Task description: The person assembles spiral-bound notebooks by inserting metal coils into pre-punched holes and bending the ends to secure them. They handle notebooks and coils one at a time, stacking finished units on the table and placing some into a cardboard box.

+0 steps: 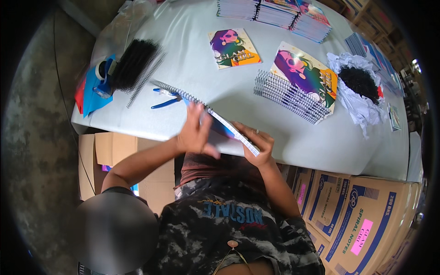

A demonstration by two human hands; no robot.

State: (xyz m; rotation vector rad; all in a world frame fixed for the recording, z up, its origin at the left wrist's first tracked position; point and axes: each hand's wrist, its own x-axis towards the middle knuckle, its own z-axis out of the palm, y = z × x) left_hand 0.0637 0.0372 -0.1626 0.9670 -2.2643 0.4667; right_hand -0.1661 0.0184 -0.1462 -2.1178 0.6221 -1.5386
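Note:
My right hand (259,143) is closed on the lower right end of a notebook (234,131), tilted so that its page edge faces up. A dark wire coil (172,88) runs along the notebook's edge and sticks out past its upper left end. Over that edge is my left hand (196,132), slightly blurred, its fingers spread and thumb apart. It is close to the coil; whether it touches is hard to tell. Beneath the loose coil end lie blue-handled pliers (166,101), partly hidden.
At left are a pile of black coils (135,64) and a blue tape dispenser (103,78). One notebook (234,48) lies ahead; a stack of coil-bound notebooks (298,85) stands right of it. Beyond are crumpled white wrapping with black coils (360,85) and more stacks (275,11). Cartons (353,220) stand below right.

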